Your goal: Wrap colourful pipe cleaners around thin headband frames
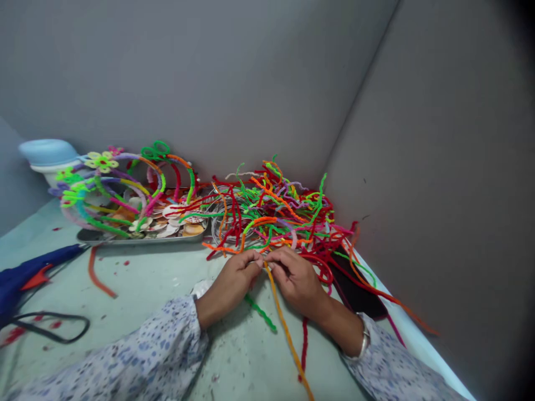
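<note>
My left hand and my right hand meet fingertip to fingertip above the table, both closed in a pinch. Between them they grip the upper end of a yellow-orange pipe cleaner, whose long tail hangs toward me. Just behind my fingers arches a headband wrapped in green, orange and purple; whether my fingers touch it I cannot tell. A green pipe cleaner lies below my left hand. Under my right wrist a dark red one shows.
Behind my hands lies a tangled heap of coloured pipe cleaners. Finished flower headbands stand on a metal tray of round pieces. At left are a blue glue gun and a blue-lidded container. A dark flat object lies right.
</note>
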`<state>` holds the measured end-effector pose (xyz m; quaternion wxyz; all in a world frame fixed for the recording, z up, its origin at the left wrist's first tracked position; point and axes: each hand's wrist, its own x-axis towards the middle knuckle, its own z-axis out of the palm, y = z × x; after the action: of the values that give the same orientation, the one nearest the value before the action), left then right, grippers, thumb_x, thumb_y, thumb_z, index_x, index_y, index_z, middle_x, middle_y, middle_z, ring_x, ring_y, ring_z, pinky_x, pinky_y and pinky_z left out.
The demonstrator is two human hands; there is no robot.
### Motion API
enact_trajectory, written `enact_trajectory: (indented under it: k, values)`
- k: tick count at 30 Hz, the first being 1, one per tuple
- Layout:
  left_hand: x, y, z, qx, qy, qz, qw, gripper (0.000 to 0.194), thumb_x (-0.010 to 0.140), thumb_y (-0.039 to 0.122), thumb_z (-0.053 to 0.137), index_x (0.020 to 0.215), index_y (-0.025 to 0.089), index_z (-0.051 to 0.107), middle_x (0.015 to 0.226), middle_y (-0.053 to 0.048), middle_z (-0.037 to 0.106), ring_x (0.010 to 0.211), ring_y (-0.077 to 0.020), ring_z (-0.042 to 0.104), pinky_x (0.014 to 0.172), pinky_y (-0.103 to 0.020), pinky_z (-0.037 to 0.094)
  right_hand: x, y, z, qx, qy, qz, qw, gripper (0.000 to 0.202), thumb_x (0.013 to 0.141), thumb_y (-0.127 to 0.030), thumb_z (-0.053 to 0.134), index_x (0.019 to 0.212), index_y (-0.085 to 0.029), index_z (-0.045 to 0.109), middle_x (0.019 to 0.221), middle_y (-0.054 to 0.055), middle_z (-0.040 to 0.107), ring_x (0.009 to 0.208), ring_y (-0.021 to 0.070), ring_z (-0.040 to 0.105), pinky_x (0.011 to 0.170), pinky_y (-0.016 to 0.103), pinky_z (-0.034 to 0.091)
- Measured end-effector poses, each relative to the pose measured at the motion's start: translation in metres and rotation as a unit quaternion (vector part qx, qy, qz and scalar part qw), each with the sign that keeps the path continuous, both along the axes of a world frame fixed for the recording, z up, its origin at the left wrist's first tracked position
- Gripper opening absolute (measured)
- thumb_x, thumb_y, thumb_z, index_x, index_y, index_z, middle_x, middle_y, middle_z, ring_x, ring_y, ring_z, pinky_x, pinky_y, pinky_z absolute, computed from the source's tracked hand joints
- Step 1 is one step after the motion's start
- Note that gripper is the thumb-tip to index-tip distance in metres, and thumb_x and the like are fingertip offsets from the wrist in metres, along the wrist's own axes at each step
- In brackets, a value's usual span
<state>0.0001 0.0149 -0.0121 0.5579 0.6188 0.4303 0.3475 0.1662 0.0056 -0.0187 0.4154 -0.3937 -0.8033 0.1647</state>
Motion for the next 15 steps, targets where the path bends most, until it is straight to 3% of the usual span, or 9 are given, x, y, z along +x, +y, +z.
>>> enact_trajectory:
  k: [7,15]
  values:
    - [-0.003,0.006,-0.001,0.007,0.006,-0.018,1.000,0.011,0.078,0.024,0.047,0.070,0.017,0.050,0.063,0.004,0.039,0.059,-0.0108,0.034,0.052,-0.023,0.026,0.002,0.000,-0.003,-0.005,-0.012,0.024,1.000,0.025,0.084,-0.006,0.045,0.100,-0.021,0.057,0.090,0.004,0.060,0.086,0.0163,0.057,0.075,0.028,0.045]
    - [-0.006,0.016,0.000,-0.104,-0.040,-0.045,0.993,0.006,0.067,0.017,0.048,0.061,0.017,0.047,0.055,0.005,0.035,0.052,-0.0093,0.028,0.049,-0.024,0.021,0.002,0.001,-0.002,0.013,0.003,0.062,0.998,0.027,0.084,-0.006,0.046,0.102,-0.022,0.057,0.092,0.004,0.062,0.087,0.0158,0.058,0.076,0.028,0.047]
